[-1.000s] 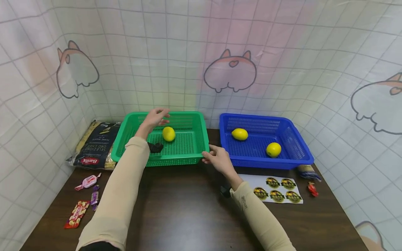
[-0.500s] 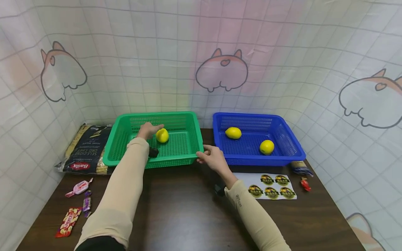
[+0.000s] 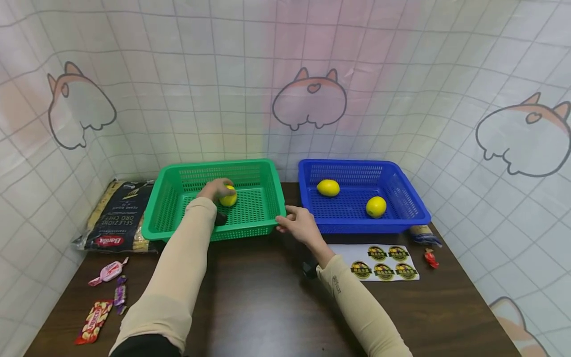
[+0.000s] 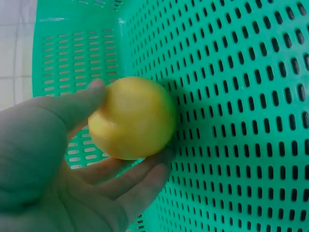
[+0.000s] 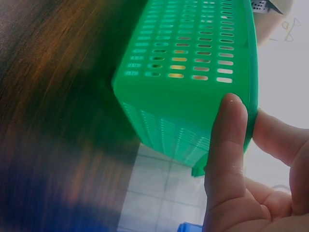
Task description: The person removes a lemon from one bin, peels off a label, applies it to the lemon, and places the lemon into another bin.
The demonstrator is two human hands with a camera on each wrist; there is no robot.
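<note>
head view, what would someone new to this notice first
Likely the green basket, left of centre, and the blue basket to its right, vivid against the pale curtain behind. Then the lemon in the left hand, inside the green basket, and two more lemons in the blue one.

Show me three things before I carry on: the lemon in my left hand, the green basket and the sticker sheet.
Lemon [image 4: 135, 118]: left wrist view, middle of its exposed side.
Green basket [image 5: 176, 94]: right wrist view, solid part of its outer wall.
Sticker sheet [image 3: 386, 262]: head view, between stickers.
</note>
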